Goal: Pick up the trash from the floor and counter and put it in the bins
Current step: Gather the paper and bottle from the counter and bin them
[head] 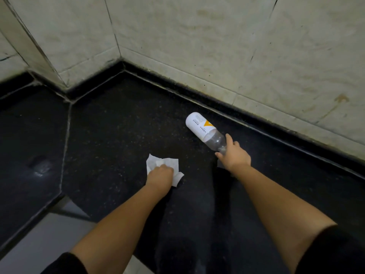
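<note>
On the dark bench (110,123), the left hand (160,174) presses down on a white tissue (167,164), fingers curled over its middle. To its right, the right hand (234,155) has thumb and fingers closed round the neck of a clear bottle (205,129) lying on its side near the tiled wall (217,46).

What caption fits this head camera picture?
Left hand grabs a white tissue while right hand grips a plastic bottle.
</note>
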Demonstrator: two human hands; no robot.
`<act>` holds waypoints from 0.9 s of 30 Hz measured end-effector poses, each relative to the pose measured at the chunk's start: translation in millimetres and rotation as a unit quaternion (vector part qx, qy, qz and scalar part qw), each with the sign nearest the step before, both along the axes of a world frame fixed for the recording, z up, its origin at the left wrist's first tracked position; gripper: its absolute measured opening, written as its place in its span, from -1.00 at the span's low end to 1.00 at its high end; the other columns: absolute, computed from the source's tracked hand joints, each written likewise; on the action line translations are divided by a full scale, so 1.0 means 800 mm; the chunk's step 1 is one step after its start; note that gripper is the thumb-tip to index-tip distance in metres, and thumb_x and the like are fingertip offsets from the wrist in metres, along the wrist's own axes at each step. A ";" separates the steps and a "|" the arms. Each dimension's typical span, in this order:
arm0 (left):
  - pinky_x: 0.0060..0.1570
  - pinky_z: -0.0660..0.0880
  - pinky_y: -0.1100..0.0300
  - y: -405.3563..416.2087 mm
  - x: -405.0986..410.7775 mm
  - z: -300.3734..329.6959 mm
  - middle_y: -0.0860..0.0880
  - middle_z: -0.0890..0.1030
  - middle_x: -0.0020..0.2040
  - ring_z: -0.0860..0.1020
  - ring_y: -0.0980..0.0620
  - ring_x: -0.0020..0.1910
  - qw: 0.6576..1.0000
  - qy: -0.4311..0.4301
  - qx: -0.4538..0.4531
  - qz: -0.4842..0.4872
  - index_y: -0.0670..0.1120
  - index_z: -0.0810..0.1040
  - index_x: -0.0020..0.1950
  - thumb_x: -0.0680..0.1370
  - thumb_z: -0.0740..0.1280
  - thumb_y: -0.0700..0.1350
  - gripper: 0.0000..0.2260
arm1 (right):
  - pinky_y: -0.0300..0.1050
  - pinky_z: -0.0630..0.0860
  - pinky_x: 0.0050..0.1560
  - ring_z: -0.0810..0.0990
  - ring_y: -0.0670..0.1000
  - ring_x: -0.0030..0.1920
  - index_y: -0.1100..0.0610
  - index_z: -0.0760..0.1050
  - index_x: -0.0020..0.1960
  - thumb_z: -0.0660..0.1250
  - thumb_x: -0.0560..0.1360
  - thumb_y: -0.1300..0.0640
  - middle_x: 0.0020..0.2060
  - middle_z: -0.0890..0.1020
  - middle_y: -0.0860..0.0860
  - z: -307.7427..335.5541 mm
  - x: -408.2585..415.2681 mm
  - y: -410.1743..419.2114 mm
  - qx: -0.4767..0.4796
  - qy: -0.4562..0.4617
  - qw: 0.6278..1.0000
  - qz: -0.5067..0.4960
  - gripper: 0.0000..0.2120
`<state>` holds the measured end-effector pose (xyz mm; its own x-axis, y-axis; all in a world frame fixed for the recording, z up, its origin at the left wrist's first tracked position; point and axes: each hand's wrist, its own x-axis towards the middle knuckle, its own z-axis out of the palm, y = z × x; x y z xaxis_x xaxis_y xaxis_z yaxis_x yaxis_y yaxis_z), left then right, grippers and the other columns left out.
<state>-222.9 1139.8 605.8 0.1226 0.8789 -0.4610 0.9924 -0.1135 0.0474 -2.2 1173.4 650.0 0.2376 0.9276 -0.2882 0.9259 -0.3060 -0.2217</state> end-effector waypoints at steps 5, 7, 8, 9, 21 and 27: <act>0.20 0.48 -0.02 -0.004 -0.001 0.007 -0.21 0.51 0.24 0.50 -0.21 0.22 0.998 -0.044 0.031 0.026 -0.21 0.47 0.24 0.59 0.16 -0.29 -0.75 | 0.05 0.48 0.01 0.56 0.25 0.14 0.17 0.31 0.33 0.21 0.57 -0.01 0.27 0.44 0.14 -0.009 -0.012 -0.009 0.030 0.000 1.000 -0.006 -0.59; 0.21 0.46 -0.02 -0.008 -0.006 0.014 -0.22 0.51 0.25 0.49 -0.22 0.23 0.998 -0.056 0.019 0.035 -0.22 0.48 0.23 0.59 0.14 -0.30 -0.75 | 0.04 0.47 0.00 0.56 0.26 0.13 0.18 0.33 0.31 0.19 0.58 0.00 0.26 0.44 0.14 -0.002 -0.012 -0.015 0.031 -0.007 0.999 0.010 -0.62; 0.21 0.45 -0.01 -0.008 -0.006 0.019 -0.23 0.52 0.25 0.50 -0.21 0.23 0.997 -0.058 0.004 0.043 -0.22 0.49 0.24 0.59 0.14 -0.29 -0.74 | 0.02 0.46 -0.04 0.56 0.26 0.12 0.18 0.34 0.30 0.19 0.58 0.00 0.25 0.44 0.14 0.002 -0.010 -0.019 0.036 -0.012 0.999 0.021 -0.63; 0.23 0.45 0.01 -0.005 -0.005 0.026 -0.23 0.53 0.26 0.50 -0.21 0.24 0.997 -0.057 -0.004 0.048 -0.23 0.50 0.25 0.59 0.14 -0.28 -0.73 | -0.01 0.43 -0.09 0.57 0.25 0.11 0.18 0.34 0.30 0.19 0.59 0.00 0.25 0.44 0.14 0.008 -0.008 -0.022 0.043 -0.017 0.998 0.032 -0.63; 0.14 0.50 0.02 -0.142 -0.055 0.102 -0.20 0.60 0.16 0.57 -0.18 0.15 0.970 -0.091 0.060 0.217 -0.23 0.54 0.12 0.55 0.15 -0.27 -0.77 | -0.01 0.48 -0.03 0.58 0.22 0.09 0.15 0.41 0.23 0.21 0.56 -0.02 0.19 0.48 0.12 0.087 -0.032 -0.088 0.099 0.008 0.982 0.158 -0.67; 0.10 0.51 0.03 -0.340 -0.087 0.107 -0.24 0.61 0.17 0.57 -0.23 0.16 0.918 -0.085 0.083 0.379 -0.25 0.54 0.15 0.53 0.15 -0.29 -0.74 | 0.02 0.50 -0.02 0.59 0.21 0.09 0.14 0.41 0.21 0.19 0.56 -0.03 0.16 0.49 0.11 0.093 -0.096 -0.197 0.101 0.021 0.941 0.323 -0.68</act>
<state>-292.6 867.7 691.2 -0.4955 0.7980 -0.3430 0.7695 0.5865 0.2529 -79.4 1015.5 724.3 -0.4031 0.9111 -0.0865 0.8929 0.3708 -0.2553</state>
